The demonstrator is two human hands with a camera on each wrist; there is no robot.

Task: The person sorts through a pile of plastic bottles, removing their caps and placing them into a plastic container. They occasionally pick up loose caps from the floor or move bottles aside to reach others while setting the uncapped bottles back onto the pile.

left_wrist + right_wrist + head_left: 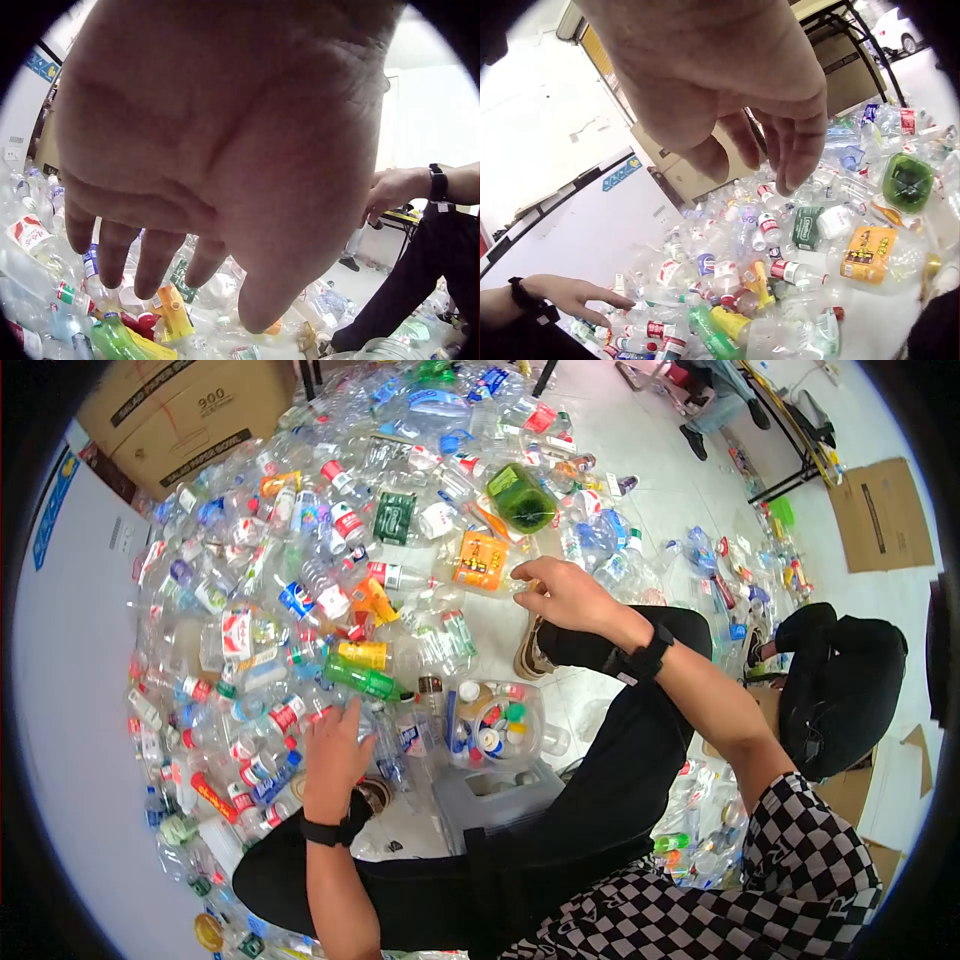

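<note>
My left hand point(338, 755) hangs over the bottles beside a green bottle point(362, 676), holding nothing. Its fingers are spread and hang downward in the left wrist view, where the palm point(217, 142) fills much of the picture. My right hand point(572, 598) is near the large clear bottle with an orange label point(480, 560). In the right wrist view that hand point(727, 90) has loosely bent fingers with nothing between them, and the orange-labelled bottle point(871, 256) lies apart from it. A clear container of coloured caps point(495, 730) stands between my legs.
Plastic bottles point(240, 630) cover the floor on the left. A grey plastic box point(500, 800) sits by my leg. Cardboard boxes point(200, 420) stand at the back left, near a white panel point(75, 630). Another person's dark-clothed legs point(840, 690) are at the right.
</note>
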